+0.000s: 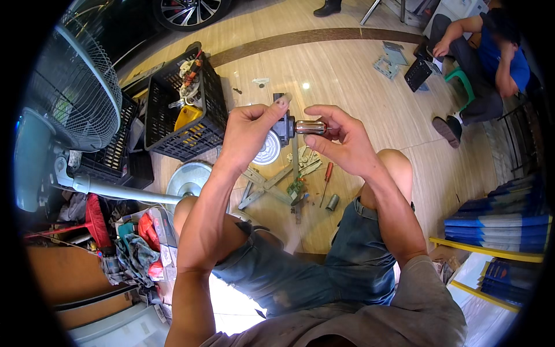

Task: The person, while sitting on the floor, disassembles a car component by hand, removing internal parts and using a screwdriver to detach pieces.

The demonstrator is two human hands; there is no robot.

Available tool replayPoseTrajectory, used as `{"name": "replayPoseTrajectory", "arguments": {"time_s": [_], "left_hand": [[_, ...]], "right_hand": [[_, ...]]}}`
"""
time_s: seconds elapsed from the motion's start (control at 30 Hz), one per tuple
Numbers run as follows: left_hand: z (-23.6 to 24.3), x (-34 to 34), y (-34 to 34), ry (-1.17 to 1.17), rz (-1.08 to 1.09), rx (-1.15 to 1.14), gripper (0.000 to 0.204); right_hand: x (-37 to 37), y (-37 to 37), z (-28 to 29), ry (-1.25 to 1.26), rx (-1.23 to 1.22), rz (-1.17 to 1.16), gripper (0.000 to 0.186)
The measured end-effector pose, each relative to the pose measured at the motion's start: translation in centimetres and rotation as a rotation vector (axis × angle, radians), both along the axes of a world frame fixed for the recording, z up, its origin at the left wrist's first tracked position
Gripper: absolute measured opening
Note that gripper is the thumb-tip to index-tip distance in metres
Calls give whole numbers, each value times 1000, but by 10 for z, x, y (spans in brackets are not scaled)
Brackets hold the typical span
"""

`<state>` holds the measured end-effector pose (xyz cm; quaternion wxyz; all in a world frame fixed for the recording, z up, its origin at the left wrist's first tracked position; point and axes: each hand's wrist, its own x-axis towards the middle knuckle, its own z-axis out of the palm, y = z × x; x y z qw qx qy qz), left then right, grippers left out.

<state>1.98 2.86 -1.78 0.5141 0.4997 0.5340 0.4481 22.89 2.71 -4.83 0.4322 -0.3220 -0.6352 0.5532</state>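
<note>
In front of me, my left hand (250, 130) is closed on a dark block-shaped part (283, 128), pinched between thumb and fingers. A shiny cylinder (310, 126) with lengthwise copper-coloured stripes extends from the block's right side. Around its right end curl the fingers of my right hand (347, 139), with the thumb below and the index finger above. A pale ridged disc (267, 149) shows just under the block; whether it is joined to it I cannot tell. On the floor below lie a red-handled screwdriver (327, 176), a metal cylinder (332, 202) and crossed metal bars (266, 186).
At the left stand a black plastic crate (185, 133) of parts and a caged fan (78, 87). A person (491, 55) sits on a green stool (464, 81) at the upper right, near flat panels (388, 62). Blue-and-white stacks (497, 222) rest on a yellow-edged rack (491, 245).
</note>
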Motion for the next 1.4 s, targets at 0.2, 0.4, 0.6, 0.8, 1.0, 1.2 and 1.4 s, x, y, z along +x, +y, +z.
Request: {"name": "replayPoseTrajectory", "arguments": {"time_s": [0.2,0.4,0.6,0.8,1.0,1.2,1.4], "left_hand": [[0,0,0,-11,-11,-17,39],[0,1,0,-15,-24,14,37],[0,0,1,-34,-2,0,38],[-2,-2,3,-3,-9,-16,40],[2,2,2,-57,-1,-8,40],[-8,3,1,-62,10,-41,42],[-6,3,0,-82,-4,-29,37]], "right_hand": [[6,3,0,-64,-61,27,36],[5,2,2,-62,-73,36,35],[7,5,-4,-46,-25,8,38],[8,6,-3,-107,-14,5,39],[8,6,-5,-73,-19,1,38],[8,6,-6,-62,-54,-12,38],[10,1,3,-105,-47,-52,34]]}}
